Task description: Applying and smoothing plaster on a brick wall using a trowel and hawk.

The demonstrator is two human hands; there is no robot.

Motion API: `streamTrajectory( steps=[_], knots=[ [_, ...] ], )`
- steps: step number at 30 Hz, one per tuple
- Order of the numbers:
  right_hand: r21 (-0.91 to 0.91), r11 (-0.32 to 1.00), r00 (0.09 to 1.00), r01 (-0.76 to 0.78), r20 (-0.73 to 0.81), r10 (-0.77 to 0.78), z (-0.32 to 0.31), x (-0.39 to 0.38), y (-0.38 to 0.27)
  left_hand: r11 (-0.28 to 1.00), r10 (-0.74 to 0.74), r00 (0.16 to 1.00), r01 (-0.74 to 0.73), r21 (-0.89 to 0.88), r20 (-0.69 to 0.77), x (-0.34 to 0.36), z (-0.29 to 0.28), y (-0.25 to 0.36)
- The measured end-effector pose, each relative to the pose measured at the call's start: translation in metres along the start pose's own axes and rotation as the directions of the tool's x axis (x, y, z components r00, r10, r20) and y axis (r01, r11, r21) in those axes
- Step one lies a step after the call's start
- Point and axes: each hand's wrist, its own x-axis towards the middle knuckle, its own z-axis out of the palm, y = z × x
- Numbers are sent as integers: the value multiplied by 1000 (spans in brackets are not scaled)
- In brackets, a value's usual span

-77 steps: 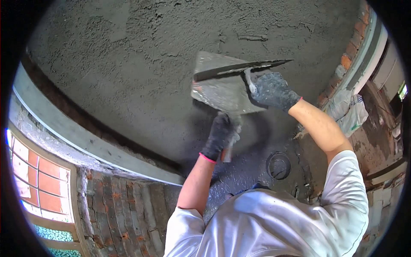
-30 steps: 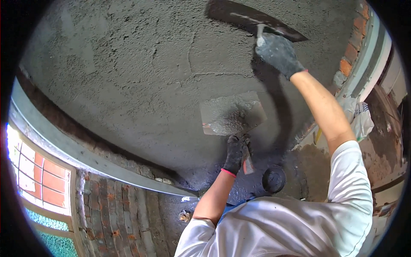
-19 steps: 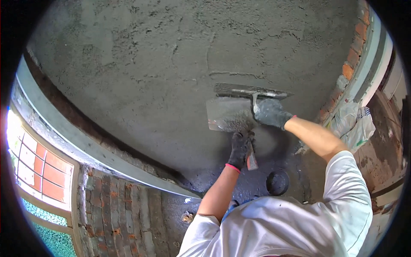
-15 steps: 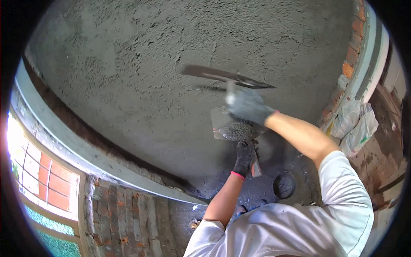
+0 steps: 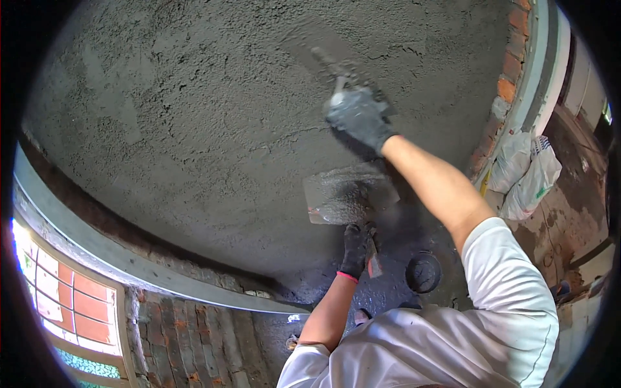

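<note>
Grey-gloved right hand [image 5: 362,116] grips the long metal trowel [image 5: 333,58], since swung flat to rough grey mortar [image 5: 213,116] ahead; I judge spreading under way. Black-gloved left hand [image 5: 354,250] clutches the square metal hawk [image 5: 316,194], plate just ahead.

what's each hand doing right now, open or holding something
Left hand: closed, holding the square metal plate by its handle, mortar on top.
Right hand: closed, holding the long trowel.
</note>
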Motion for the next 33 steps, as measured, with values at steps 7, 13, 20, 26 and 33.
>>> streamTrajectory(
  steps=[7, 13, 20, 26, 33],
  knots=[
    [-47, 999, 986, 8, 169, 1, -11, -60, 115, 996, -21, 998, 27, -90, 66, 20, 58, -31],
    [-32, 996, 779, 89, 625, -50, -29, -147, 137, 998, -42, 997, 45, -41, 60, 44, 104, -70],
    [460, 882, 899, 105, 335, -282, -42, -257, 130, 959, 284, 959, -285, -6, -18, 43, 146, -65],
    [478, 873, 816, 95, 466, -343, -89, -213, 193, 936, 263, 960, -278, 216, 98, 20, 186, 1],
    [263, 950, 770, 168, 567, -293, -63, -121, 193, 980, 173, 957, -191, 56, 231, 42, 178, -72]
  ],
)
